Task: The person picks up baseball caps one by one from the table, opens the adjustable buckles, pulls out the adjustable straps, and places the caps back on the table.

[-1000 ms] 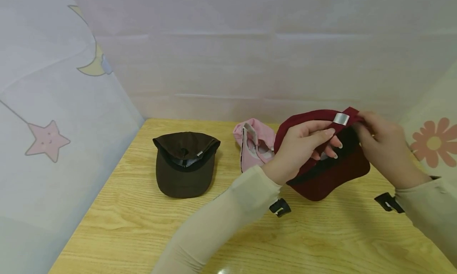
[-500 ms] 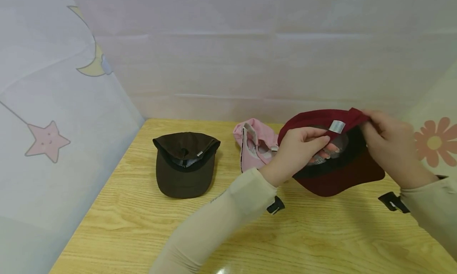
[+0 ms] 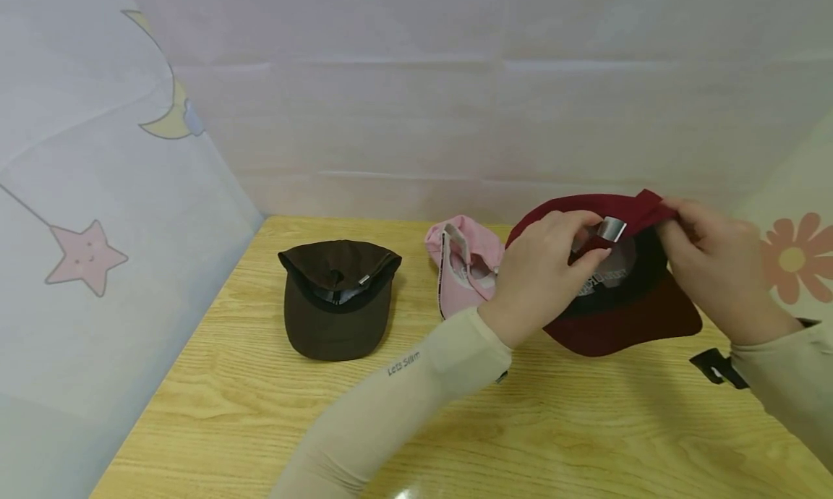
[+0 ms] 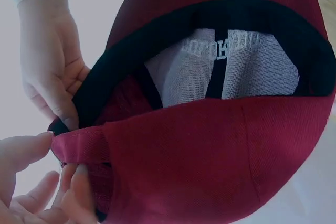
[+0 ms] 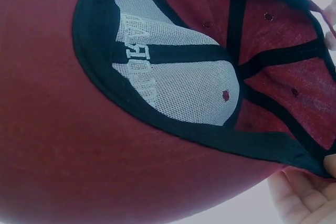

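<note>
A dark red baseball cap [image 3: 625, 318] is held up over the table, its hollow inside and brim facing the head camera. My left hand [image 3: 549, 271] has thumb and forefinger at the back strap, beside a shiny metal buckle [image 3: 612, 229]. With my right hand [image 3: 719, 271] I pinch the cap's edge where the strap joins it. In the left wrist view the strap [image 4: 84, 145] runs between both hands. White mesh [image 5: 184, 93] with the reversed stitching of raised letters lines the front panel in the right wrist view.
To the left a dark brown cap [image 3: 338, 318] lies on the wooden table [image 3: 228, 412], brim toward me. A pink cap [image 3: 468, 249] sits behind my left hand, partly covered by it. Patterned cloth walls [image 3: 416, 123] stand at the back and sides.
The red cap has shifted slightly right. My left hand has turned over and risen toward the buckle; its fingers have left the cap's inside, so the lettering there shows.
</note>
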Motion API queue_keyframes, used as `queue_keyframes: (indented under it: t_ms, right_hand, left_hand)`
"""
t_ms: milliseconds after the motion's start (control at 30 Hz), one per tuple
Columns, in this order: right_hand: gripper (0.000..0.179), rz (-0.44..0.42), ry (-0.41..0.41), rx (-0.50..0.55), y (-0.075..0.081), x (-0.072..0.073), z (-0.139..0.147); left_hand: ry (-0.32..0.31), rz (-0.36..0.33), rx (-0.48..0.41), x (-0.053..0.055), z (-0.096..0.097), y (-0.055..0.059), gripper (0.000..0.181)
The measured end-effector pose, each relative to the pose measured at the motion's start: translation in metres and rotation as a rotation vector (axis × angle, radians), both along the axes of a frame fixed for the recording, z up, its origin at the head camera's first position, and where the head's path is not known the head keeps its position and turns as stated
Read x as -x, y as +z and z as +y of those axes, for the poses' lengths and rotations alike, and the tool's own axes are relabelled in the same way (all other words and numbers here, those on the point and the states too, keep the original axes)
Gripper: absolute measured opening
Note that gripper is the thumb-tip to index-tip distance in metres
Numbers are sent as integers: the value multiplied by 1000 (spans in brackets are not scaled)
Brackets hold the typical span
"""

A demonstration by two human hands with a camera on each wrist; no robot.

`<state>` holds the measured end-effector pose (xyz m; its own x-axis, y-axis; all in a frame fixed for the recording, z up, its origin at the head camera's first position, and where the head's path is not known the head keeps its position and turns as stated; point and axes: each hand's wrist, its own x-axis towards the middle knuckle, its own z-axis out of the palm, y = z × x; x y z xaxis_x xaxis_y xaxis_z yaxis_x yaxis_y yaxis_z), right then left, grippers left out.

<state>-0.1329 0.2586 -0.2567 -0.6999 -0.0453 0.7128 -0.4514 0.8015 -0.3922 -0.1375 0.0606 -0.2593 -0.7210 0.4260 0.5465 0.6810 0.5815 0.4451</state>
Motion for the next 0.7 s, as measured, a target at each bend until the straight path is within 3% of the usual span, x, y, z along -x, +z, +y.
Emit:
queue_keyframes:
  t_ms: [167, 267, 333, 467, 700]
  right_hand:
    - [15, 21, 5, -16, 1, 0, -2]
    - [16, 20, 13, -17, 1, -1, -2]
    - [17, 10, 13, -16, 1, -2, -3]
    - [18, -12, 21, -5, 1, -4, -4]
    - [17, 29, 61, -4, -2, -3, -6]
  left_hand:
    - [69, 313, 107, 4, 2, -4, 33]
    - [89, 435, 135, 8, 2, -4, 34]
    - [98, 476, 156, 10, 2, -4, 34]
    - [119, 495, 182, 11, 3, -4, 36]
    - [185, 533, 220, 10, 6, -9, 42]
